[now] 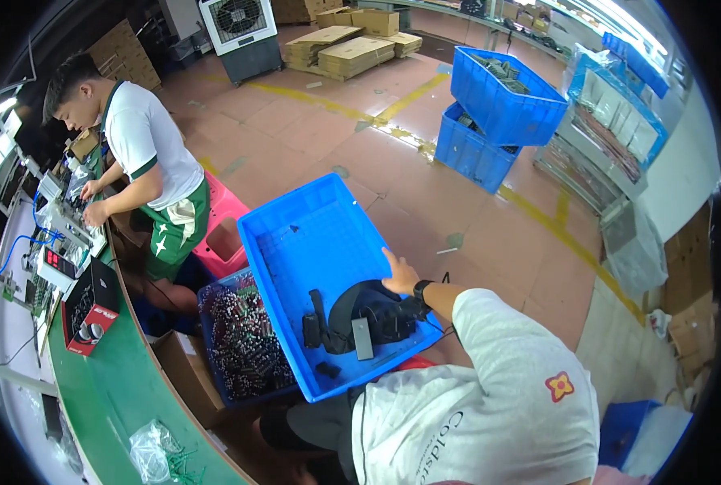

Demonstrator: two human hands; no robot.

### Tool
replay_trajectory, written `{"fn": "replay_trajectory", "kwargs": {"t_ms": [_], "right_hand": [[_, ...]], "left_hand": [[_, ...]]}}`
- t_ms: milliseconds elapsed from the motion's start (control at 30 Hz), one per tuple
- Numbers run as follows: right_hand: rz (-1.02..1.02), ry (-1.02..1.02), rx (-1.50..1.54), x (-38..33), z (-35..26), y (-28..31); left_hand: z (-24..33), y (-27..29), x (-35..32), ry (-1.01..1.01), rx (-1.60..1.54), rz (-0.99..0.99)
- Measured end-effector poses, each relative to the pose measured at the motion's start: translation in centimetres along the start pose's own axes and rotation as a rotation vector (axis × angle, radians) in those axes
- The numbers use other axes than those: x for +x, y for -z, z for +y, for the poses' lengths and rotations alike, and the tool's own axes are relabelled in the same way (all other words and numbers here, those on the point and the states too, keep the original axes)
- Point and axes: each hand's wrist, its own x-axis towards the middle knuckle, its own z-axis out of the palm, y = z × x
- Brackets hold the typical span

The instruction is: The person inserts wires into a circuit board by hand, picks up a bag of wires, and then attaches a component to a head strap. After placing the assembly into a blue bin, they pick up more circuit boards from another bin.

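Note:
My right hand (398, 272), with a black watch on its wrist, grips the right rim of a large shallow blue tub (316, 218), its fingers over the edge. Inside the tub, near my body, lies a black bag (380, 311) with a strap. A slim grey rectangular device (362, 338) leans against it. Small black pieces (327, 369) lie in the tub's near corner. A thin dark cable hangs near my wrist. My left hand is out of view.
At left, a co-worker in a white shirt (146, 129) handles small parts at the green bench (118, 388), near a pink stool (223, 234). A blue crate of small parts (247, 339) stands beside the tub. Stacked blue crates (502, 105), an air cooler (243, 36) and flattened cardboard (352, 56) stand beyond.

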Motion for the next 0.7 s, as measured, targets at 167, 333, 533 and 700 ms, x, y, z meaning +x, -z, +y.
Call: {"fn": "replay_trajectory", "kwargs": {"t_ms": [167, 333, 533, 700], "right_hand": [[0.084, -0.352, 0.522, 3.4, 3.6, -2.1], [-0.036, -0.419, 0.427, 2.7, 2.0, -1.7], [0.047, -0.308, 0.243, 4.2, 3.7, -4.4], [0.087, -0.281, 0.300, 3.3, 4.6, -3.5]], "left_hand": [[0.1, -0.6, 0.5, -0.042, -0.068, 0.019], [0.5, -1.1, 0.1, -0.012, 0.078, 0.015], [3.9, -1.3, -4.8, 0.094, 0.257, 0.133], [7.1, -2.8, -4.8, 0.147, 0.278, 0.204]]}}
